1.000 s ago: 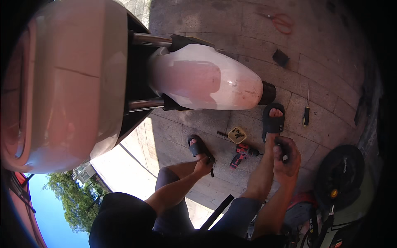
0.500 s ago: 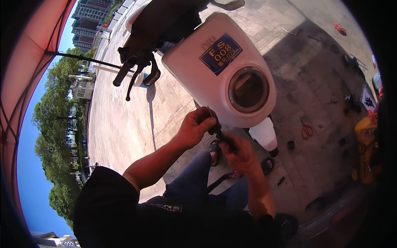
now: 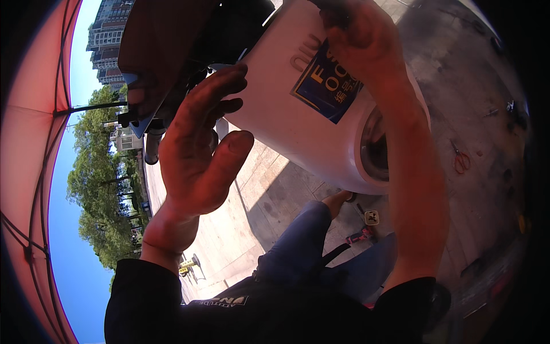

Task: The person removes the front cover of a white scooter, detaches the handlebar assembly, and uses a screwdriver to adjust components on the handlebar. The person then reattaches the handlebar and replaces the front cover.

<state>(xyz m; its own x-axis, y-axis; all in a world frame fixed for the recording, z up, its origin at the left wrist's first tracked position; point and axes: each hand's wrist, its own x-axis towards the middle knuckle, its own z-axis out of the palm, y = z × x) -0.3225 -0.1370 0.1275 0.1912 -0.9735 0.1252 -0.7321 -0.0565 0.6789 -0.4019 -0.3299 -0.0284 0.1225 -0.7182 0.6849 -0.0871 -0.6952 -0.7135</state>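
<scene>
A white scooter front panel (image 3: 275,109) with a round headlight (image 3: 373,146) and a dark blue sticker (image 3: 321,92) fills the upper middle. My left hand (image 3: 197,149) is raised at its left side, fingers stretched out and thumb apart, nothing visible in it. The fingertips are beside the dark handlebar area and a big dark panel (image 3: 166,34); whether they touch is unclear. My right hand (image 3: 366,40) reaches over the upper part of the white panel and covers some of the sticker. Its fingers are curled around something dark at the top edge, too shadowed to name.
Red-handled scissors (image 3: 460,161) lie on the paving at right. Below the scooter, near my knees, are a red and black power tool (image 3: 360,235) and a small square dish (image 3: 372,218) of little parts. A red canopy (image 3: 34,74) with dark poles hangs at left.
Both hands have left the dark tool-like thing they held together below the headlight. They have risen and spread apart, left toward the handlebar, right above the sticker. My view has come closer to the scooter.
</scene>
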